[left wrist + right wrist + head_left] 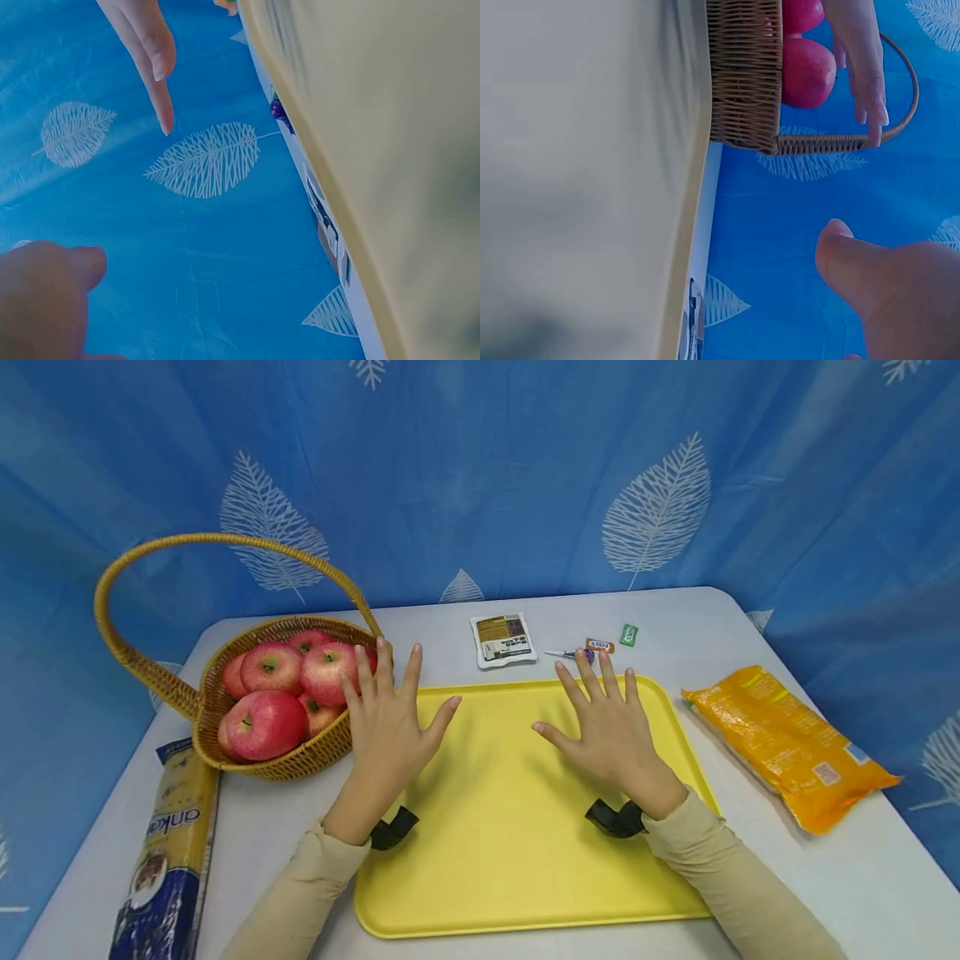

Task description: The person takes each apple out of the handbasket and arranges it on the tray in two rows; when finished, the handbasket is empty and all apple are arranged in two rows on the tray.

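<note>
Yellow tray sits centre table under both hands, left hand and right hand flat, fingers spread, gripping nothing; wicker basket of apples just left, orange packet right, small sachets behind.

A tray lies mid-table with both hands over it, the left hand near its left edge beside a basket of apples, the right hand toward its right side, small packets behind it, a bag to its right, and a long packet at front left.
</note>
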Demonstrator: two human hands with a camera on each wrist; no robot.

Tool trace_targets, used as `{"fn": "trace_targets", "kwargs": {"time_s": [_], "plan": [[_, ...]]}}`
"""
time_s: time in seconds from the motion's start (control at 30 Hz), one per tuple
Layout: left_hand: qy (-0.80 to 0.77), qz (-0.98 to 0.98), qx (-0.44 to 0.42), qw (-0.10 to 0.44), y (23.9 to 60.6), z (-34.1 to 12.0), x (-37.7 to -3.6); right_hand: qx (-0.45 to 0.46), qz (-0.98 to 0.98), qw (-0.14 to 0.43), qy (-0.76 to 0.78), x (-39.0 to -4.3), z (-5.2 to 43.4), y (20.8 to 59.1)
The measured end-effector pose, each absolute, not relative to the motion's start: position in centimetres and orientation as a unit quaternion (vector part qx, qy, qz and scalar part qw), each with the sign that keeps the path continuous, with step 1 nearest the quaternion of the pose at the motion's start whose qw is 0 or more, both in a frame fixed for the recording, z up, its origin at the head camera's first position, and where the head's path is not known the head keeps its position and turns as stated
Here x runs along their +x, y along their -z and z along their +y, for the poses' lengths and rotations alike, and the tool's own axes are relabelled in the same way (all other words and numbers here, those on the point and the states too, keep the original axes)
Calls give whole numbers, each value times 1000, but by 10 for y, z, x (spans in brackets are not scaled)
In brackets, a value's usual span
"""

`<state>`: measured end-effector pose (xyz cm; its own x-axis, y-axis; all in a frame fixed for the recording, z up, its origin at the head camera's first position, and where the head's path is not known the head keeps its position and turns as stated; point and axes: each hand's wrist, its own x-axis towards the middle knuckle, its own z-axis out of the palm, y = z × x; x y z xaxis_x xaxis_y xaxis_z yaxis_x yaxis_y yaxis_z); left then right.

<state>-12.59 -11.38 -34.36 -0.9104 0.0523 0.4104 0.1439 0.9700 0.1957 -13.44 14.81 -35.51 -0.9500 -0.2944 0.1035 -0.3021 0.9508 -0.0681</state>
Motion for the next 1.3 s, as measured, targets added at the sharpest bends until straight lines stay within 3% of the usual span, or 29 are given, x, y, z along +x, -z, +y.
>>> {"fn": "trace_targets", "kwargs": {"time_s": [0.3, 0.5, 0.67, 0.97, 1.17, 1.3], "plan": [[112, -971, -53, 203, 345, -115, -127, 157, -985, 54, -42, -136, 146, 358], [164, -956, -79, 229, 345, -118, -123, 170, -972, 104, -128, -137, 141, 358], [268, -899, -112, 326, 350, -128, -119, 207, -941, 165, -210, -140, 136, 363], [337, -788, -102, 505, 352, -165, -108, 262, -899, 195, -293, -151, 111, 370], [331, -733, -10, 594, 357, -198, -102, 288, -881, 194, -322, -156, 89, 372], [356, -712, 92, 599, 363, -223, -95, 305, -875, 188, -325, -157, 73, 372]]}}
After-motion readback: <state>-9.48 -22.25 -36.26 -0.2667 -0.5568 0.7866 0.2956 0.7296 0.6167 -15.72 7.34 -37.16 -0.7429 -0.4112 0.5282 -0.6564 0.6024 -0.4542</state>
